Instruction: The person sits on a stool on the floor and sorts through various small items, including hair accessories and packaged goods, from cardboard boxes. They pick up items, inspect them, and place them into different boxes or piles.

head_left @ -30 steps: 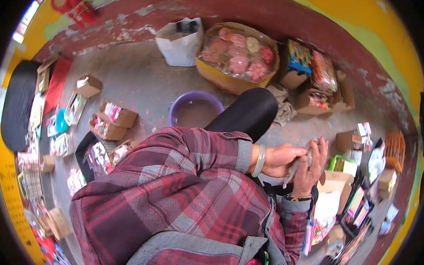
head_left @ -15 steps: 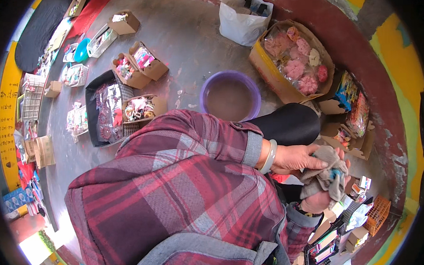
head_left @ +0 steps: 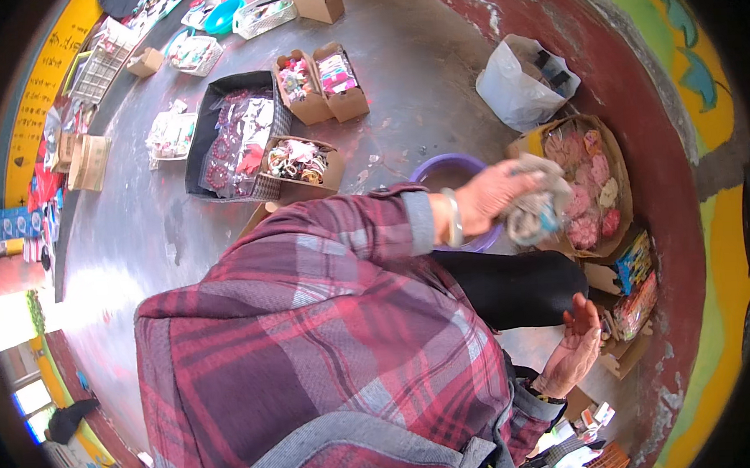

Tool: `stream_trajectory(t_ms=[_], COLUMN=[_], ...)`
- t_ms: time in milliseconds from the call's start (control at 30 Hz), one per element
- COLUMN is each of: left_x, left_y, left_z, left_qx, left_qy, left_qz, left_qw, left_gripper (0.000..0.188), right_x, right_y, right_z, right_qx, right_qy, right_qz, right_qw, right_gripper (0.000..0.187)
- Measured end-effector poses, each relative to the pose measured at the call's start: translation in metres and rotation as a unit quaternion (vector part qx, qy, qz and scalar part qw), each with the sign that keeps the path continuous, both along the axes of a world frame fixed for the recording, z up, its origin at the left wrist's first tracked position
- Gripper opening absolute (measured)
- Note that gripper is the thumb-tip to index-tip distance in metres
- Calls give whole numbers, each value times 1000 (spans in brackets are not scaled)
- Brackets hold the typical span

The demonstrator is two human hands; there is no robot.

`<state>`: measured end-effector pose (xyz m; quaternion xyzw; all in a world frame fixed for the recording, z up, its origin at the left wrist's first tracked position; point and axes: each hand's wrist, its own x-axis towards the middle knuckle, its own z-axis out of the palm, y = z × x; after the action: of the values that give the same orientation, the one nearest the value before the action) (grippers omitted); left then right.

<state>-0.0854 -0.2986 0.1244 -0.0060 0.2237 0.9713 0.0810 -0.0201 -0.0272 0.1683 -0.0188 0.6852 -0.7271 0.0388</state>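
My left hand, with a pale bangle on its wrist, is closed round a crumpled grey-beige cloth with a blue patch. Motion blurs the cloth. It hangs beside the right rim of a purple basin of brownish water, partly hidden by my left forearm and hand. Apart from it, beyond my dark-clad knee, my right hand is raised. Its fingers are loosely bent and apart, and nothing is in them.
Beyond the basin stand a white plastic bag and a carton of wrapped pink flowers. Packaged goods lie by the red wall. On the left floor are a black bin, small cardboard boxes and a white basket.
Both hands were together on the cloth. My left hand has carried it away toward the basin, while my right hand has let go and opened. The view has shifted too.
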Motion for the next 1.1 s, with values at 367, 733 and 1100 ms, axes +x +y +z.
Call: stream_trajectory(t_ms=[367, 733, 1100], left_x=[22, 41, 194], left_y=[-36, 23, -224], left_z=[-100, 2, -215], left_qx=[-89, -433, -268], left_qy=[-111, 326, -647], left_qz=[51, 56, 276], left_qw=[989, 839, 659], left_gripper=[34, 43, 59], right_x=[-13, -32, -16], right_y=[-23, -14, -30], right_z=[-6, -8, -15], right_qx=[15, -241, -252], right_qy=[-34, -120, -119], right_qz=[29, 50, 122], right_qw=[999, 962, 953], right_gripper=[45, 49, 29])
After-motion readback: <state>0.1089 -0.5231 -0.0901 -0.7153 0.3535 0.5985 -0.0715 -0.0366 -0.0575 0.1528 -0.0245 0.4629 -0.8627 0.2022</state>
